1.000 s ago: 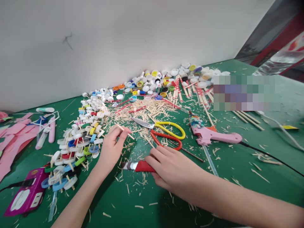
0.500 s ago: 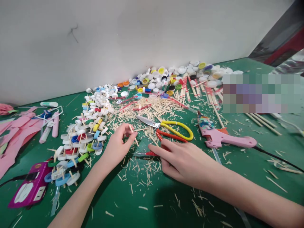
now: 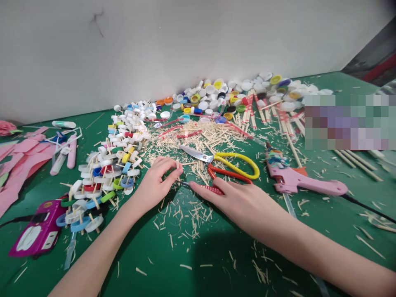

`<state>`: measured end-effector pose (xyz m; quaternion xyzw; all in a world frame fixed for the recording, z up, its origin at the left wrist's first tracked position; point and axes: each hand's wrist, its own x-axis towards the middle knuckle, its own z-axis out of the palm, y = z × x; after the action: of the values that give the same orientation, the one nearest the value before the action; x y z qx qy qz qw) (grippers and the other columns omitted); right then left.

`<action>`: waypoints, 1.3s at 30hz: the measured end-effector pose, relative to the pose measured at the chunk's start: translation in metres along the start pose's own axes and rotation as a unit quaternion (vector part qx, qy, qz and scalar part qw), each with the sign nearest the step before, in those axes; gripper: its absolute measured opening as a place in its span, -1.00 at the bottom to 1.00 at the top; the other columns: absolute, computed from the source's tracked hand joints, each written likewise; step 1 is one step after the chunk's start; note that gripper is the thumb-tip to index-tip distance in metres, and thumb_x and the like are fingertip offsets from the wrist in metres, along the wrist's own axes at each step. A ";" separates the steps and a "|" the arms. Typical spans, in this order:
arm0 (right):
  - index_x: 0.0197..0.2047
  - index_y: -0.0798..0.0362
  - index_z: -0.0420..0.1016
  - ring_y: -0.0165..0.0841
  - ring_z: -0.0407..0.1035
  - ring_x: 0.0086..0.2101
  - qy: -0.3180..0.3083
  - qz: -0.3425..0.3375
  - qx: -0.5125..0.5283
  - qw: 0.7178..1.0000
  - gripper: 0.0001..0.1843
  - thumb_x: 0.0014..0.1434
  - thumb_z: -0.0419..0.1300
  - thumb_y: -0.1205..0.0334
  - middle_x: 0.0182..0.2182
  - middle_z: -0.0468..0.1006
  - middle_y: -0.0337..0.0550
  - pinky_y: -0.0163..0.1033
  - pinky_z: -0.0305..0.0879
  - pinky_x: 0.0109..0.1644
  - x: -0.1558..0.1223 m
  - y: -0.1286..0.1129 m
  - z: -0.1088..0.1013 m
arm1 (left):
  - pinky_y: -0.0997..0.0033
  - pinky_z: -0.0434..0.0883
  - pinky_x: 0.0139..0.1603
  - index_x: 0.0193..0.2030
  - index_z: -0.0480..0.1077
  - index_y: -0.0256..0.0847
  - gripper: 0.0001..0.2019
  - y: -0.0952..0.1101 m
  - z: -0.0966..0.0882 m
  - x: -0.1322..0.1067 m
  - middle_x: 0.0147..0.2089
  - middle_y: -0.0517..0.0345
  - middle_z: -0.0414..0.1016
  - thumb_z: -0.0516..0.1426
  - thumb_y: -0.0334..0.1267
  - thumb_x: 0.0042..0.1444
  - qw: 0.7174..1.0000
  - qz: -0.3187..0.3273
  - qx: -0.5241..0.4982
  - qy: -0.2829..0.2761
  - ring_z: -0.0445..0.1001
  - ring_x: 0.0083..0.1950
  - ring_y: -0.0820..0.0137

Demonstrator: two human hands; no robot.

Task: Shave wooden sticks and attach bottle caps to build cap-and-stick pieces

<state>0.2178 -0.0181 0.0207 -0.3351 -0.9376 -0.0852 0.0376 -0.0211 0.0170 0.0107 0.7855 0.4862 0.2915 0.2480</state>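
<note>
My left hand [image 3: 161,177] pinches a short, pale wooden stick [image 3: 177,166] upright between thumb and fingertips. In my right hand [image 3: 235,194] is a craft knife [image 3: 213,189] with a ribbed red handle. Its slim metal tip points left, close to the left fingertips; whether it touches the stick I cannot tell. Just beyond the right hand lie scissors [image 3: 204,156] with one yellow and one red-orange handle, their blades toward the upper left. Wood shavings and cut stick pieces [image 3: 192,214] are scattered under and around both hands.
Bottle caps with sticks through them [image 3: 102,177] crowd the left side; loose caps [image 3: 204,99] are heaped along the wall. A pink glue gun [image 3: 297,179] with a cord lies right. Far left are a magenta device [image 3: 37,229] and pink paper strips [image 3: 27,161]. Bundled sticks [image 3: 247,109] lie behind.
My right hand has taken up the craft knife from the table and brought its tip near the left hand. The left hand still pinches the stick, now held more upright. The view has shifted slightly.
</note>
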 end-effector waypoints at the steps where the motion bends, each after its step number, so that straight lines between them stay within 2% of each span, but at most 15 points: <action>1: 0.34 -0.04 0.11 -0.39 0.33 -0.53 -0.002 0.002 -0.013 1.000 -0.25 0.08 -0.07 0.55 -0.26 0.46 -0.07 -0.30 0.01 -0.58 0.001 -0.002 0.000 | 0.32 0.33 -0.06 -0.37 0.31 -0.16 -0.80 0.000 0.000 0.000 -0.28 0.17 0.43 0.03 -0.20 0.29 1.000 0.005 0.001 0.002 0.34 -0.13 0.36; 4: 0.36 -0.06 0.07 -0.41 0.28 -0.58 -0.015 0.007 -0.037 0.999 -0.23 0.09 -0.08 0.53 -0.29 0.46 -0.07 -0.29 -0.07 -0.59 0.002 -0.005 0.001 | 0.33 0.33 -0.06 -0.37 0.32 -0.16 -0.79 -0.001 -0.001 0.000 -0.28 0.17 0.42 0.02 -0.20 0.29 1.000 0.011 -0.005 0.003 0.35 -0.15 0.37; 7: 0.40 -0.11 -0.05 -0.43 0.29 -0.61 -0.019 0.011 -0.044 0.999 -0.18 0.10 -0.07 0.51 -0.25 0.47 -0.07 -0.29 -0.06 -0.58 0.000 -0.007 0.005 | 0.37 0.33 -0.15 -0.36 0.31 -0.16 -0.76 -0.001 -0.002 0.000 -0.32 0.18 0.39 -0.01 -0.18 0.32 1.000 -0.008 -0.026 -0.001 0.36 -0.23 0.41; 10: 0.40 -0.12 -0.06 -0.40 0.33 -0.61 -0.019 0.018 -0.066 0.997 -0.17 0.08 -0.06 0.52 -0.26 0.48 -0.08 -0.28 -0.09 -0.58 0.000 -0.008 0.007 | 0.42 0.31 -0.23 -0.37 0.29 -0.16 -0.76 0.000 -0.003 0.000 -0.35 0.21 0.35 -0.01 -0.17 0.32 0.999 -0.023 -0.038 -0.001 0.34 -0.31 0.46; 17: 0.40 -0.10 -0.07 -0.43 0.30 -0.65 -0.081 0.017 -0.082 0.993 -0.16 0.07 -0.05 0.52 -0.25 0.49 -0.08 -0.27 -0.25 -0.60 0.010 -0.014 0.002 | 0.42 0.31 -0.18 -0.37 0.32 -0.17 -0.78 -0.001 -0.002 -0.001 -0.31 0.20 0.38 0.02 -0.21 0.31 0.999 -0.012 -0.040 0.003 0.37 -0.25 0.46; 21: 0.40 -0.06 -0.03 -0.45 0.28 -0.66 -0.090 -0.002 -0.070 0.993 -0.17 0.06 -0.04 0.53 -0.29 0.48 -0.11 -0.26 -0.24 -0.59 0.010 -0.014 0.004 | 0.44 0.32 -0.17 -0.35 0.34 -0.17 -0.80 -0.003 0.000 0.000 -0.29 0.20 0.38 0.04 -0.20 0.30 0.999 0.010 -0.049 0.011 0.37 -0.24 0.47; 27: 0.42 -0.08 -0.11 -0.44 0.34 -0.60 -0.031 0.028 -0.072 0.997 -0.13 0.07 -0.02 0.53 -0.24 0.48 -0.08 -0.30 -0.13 -0.58 0.006 -0.011 0.008 | 0.44 0.32 -0.19 -0.36 0.34 -0.18 -0.76 -0.007 0.000 0.002 -0.31 0.20 0.39 0.01 -0.18 0.31 0.998 0.002 -0.056 0.017 0.37 -0.26 0.46; 31: 0.43 -0.08 -0.15 -0.44 0.33 -0.61 -0.052 0.025 -0.085 0.995 -0.11 0.06 -0.04 0.54 -0.20 0.49 -0.03 -0.30 -0.14 -0.58 0.009 -0.012 0.006 | 0.43 0.32 -0.21 -0.36 0.35 -0.18 -0.75 -0.010 0.001 0.003 -0.30 0.19 0.40 0.00 -0.17 0.31 0.998 -0.003 -0.059 0.027 0.39 -0.25 0.45; 39: 0.43 -0.04 -0.15 -0.47 0.26 -0.63 -0.100 0.009 -0.044 0.994 -0.12 0.06 -0.02 0.53 -0.22 0.48 -0.06 -0.29 -0.18 -0.59 0.014 -0.011 0.000 | 0.42 0.31 -0.23 -0.37 0.36 -0.19 -0.75 -0.008 0.003 0.008 -0.34 0.19 0.38 0.01 -0.19 0.31 0.999 -0.005 -0.040 0.030 0.38 -0.28 0.44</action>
<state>0.2004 -0.0175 0.0211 -0.3517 -0.9289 -0.0919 -0.0707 -0.0212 0.0269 0.0052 0.7635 0.4850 0.3334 0.2658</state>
